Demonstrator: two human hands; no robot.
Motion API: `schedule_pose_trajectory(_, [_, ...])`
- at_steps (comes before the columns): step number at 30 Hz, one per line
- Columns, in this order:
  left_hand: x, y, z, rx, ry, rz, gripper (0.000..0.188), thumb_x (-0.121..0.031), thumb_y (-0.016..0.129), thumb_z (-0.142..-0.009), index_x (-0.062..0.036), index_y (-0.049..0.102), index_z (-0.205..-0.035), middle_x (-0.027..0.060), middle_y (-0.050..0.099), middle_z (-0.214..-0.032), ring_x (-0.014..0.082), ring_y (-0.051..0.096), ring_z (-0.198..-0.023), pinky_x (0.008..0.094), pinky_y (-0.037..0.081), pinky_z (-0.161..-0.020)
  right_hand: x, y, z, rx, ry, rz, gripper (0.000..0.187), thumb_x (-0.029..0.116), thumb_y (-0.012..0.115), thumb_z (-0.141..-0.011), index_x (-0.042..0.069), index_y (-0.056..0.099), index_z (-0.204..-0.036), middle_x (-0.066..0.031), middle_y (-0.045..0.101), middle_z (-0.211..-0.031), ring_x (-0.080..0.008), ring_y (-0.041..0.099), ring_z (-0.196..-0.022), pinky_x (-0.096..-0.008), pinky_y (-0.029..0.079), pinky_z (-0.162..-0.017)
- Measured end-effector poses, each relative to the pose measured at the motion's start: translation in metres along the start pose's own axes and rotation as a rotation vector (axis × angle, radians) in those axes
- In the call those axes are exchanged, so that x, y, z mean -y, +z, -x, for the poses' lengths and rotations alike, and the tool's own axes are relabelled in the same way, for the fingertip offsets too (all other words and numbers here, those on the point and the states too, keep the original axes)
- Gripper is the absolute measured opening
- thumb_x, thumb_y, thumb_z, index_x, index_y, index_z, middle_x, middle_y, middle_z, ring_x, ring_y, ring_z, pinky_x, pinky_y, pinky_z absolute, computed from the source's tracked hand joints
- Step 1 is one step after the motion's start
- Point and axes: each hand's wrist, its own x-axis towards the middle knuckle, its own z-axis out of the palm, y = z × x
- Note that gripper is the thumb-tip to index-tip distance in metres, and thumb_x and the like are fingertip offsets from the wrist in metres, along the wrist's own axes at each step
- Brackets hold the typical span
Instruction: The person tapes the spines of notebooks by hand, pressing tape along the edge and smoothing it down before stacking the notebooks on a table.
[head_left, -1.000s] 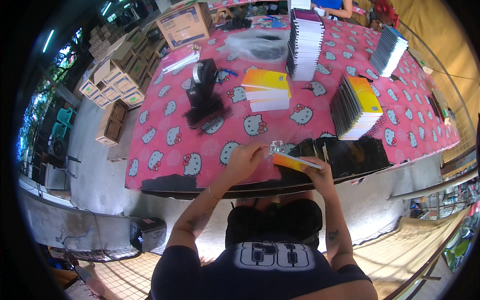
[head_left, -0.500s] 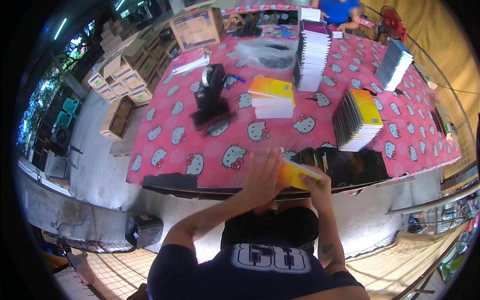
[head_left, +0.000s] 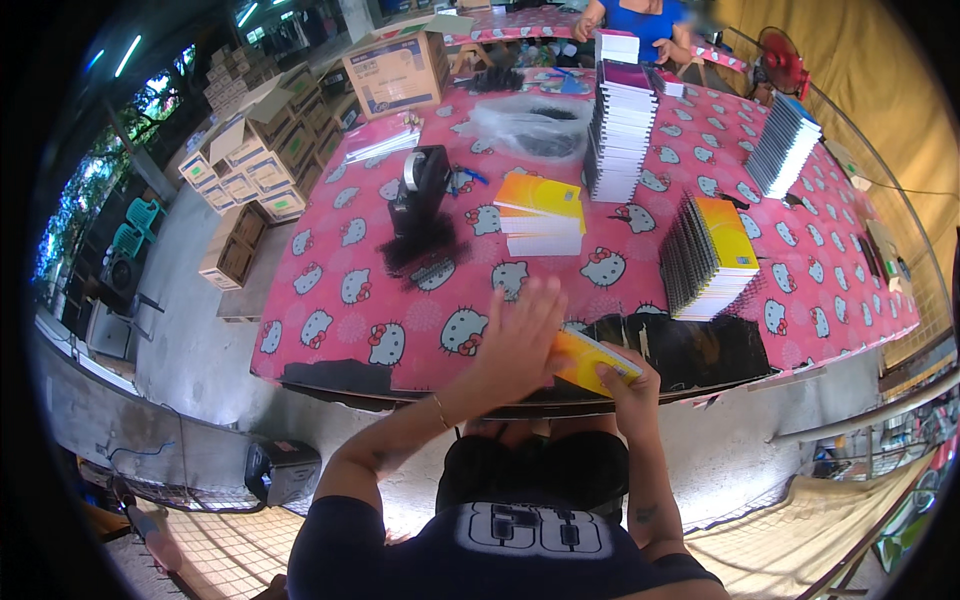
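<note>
A yellow-and-orange notebook (head_left: 592, 362) is held over the table's near edge. My right hand (head_left: 632, 385) grips its right end, thumb on the cover. My left hand (head_left: 520, 335) lies flat with fingers stretched out against the notebook's left end, which it partly hides. Beyond my hands sits a small pile of matching yellow notebooks or page blocks (head_left: 540, 215), without visible coils. To the right stands a stack of yellow notebooks (head_left: 712, 258) with black coil bindings. A black device with a silver ring (head_left: 420, 190) stands left of the small pile, beside tangled black coils (head_left: 425, 258).
The pink patterned table cover (head_left: 400, 310) has black patches along the near edge. A tall notebook stack (head_left: 622, 140), another stack (head_left: 785, 148), a clear plastic bag (head_left: 535, 125) and a cardboard box (head_left: 398, 75) stand farther back. A co-worker in blue (head_left: 650, 25) is at the far side.
My left hand has shifted slightly leftward along the notebook, its fingers still straight. My right hand keeps its grip. The co-worker's two hands now show, and the whole view has tilted a little.
</note>
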Motion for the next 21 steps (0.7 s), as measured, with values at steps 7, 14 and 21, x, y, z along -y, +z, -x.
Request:
schedule_pose_trajectory(7, [0.013,-0.011,-0.009,-0.058,-0.035,-0.099,0.070,-0.048,0.056,-0.096,-0.0019,0.044,-0.147,0.0167,0.043,-0.153,0.0353,0.036,-0.146,0.0705,0.016,-0.114,-0.003,0.016,0.006,0.010,0.131,-0.075,0.030,0.003,0.070,-0.092,-0.004,0.067,-0.121,-0.0068,0.069,-0.111,-0.0132,0.063,-0.101,-0.0279,0.049,-0.092])
schedule_pose_trajectory(14, [0.040,-0.010,-0.005,0.353,0.102,0.264,0.050,-0.037,0.065,-0.093,-0.0126,0.057,-0.135,0.0103,0.054,-0.136,0.0282,0.049,-0.134,0.0678,0.018,-0.116,0.005,0.003,-0.001,0.036,0.009,0.090,0.033,0.011,0.074,-0.088,-0.004,0.068,-0.117,-0.0083,0.068,-0.108,-0.0153,0.063,-0.100,-0.0301,0.050,-0.090])
schedule_pose_trajectory(21, [-0.010,0.002,0.037,0.018,0.038,-0.019,0.077,-0.053,0.056,-0.094,-0.0030,0.039,-0.150,0.0174,0.037,-0.156,0.0327,0.035,-0.145,0.0622,0.024,-0.116,0.002,0.018,-0.001,-0.069,0.037,-0.132,0.037,0.010,0.074,-0.088,-0.006,0.064,-0.120,-0.0089,0.068,-0.109,-0.0161,0.064,-0.097,-0.0295,0.050,-0.089])
